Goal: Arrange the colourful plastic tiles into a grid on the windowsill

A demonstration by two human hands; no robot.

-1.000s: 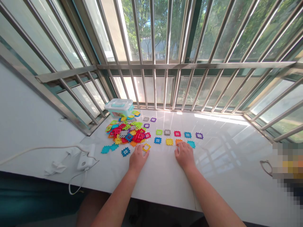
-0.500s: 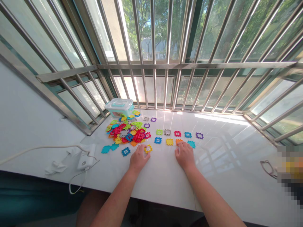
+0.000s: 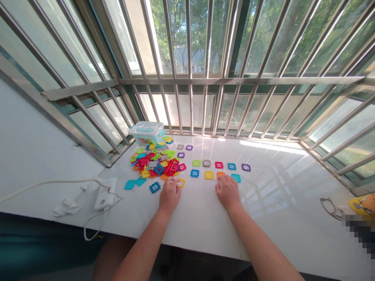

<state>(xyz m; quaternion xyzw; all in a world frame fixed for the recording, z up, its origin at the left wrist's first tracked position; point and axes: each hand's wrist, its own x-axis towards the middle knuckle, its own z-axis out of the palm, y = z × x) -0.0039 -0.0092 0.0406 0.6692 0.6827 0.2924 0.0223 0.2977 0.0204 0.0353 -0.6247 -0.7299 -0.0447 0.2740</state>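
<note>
My left hand (image 3: 170, 193) is closed at a yellow interlocking building tile (image 3: 182, 183), its fingers hiding the tile's left part. To the right, my right hand (image 3: 227, 190) has curled fingertips on an orange tile (image 3: 220, 174) and covers its lower part. A turquoise tile (image 3: 236, 178) lies just beside these fingers. Between the hands are a yellow square tile (image 3: 209, 175) and a blue window tile (image 3: 195, 173). Behind them runs a row with a green tile (image 3: 196, 163), a grey tile (image 3: 206, 163), a red tile (image 3: 218, 165), a blue tile (image 3: 231, 166) and a purple frame tile (image 3: 246, 167).
A heap of mixed tiles (image 3: 155, 164) lies left, before a lidded plastic box (image 3: 147, 132). A power strip (image 3: 104, 197) with cables and crumpled tissue (image 3: 67, 207) sit further left. Glasses (image 3: 330, 207) lie at the right. Barred windows edge the white table (image 3: 205, 222).
My left hand has shifted slightly left and turned, now covering more of the yellow tile. My right hand stays at the orange tile. The view has shifted a little.
</note>
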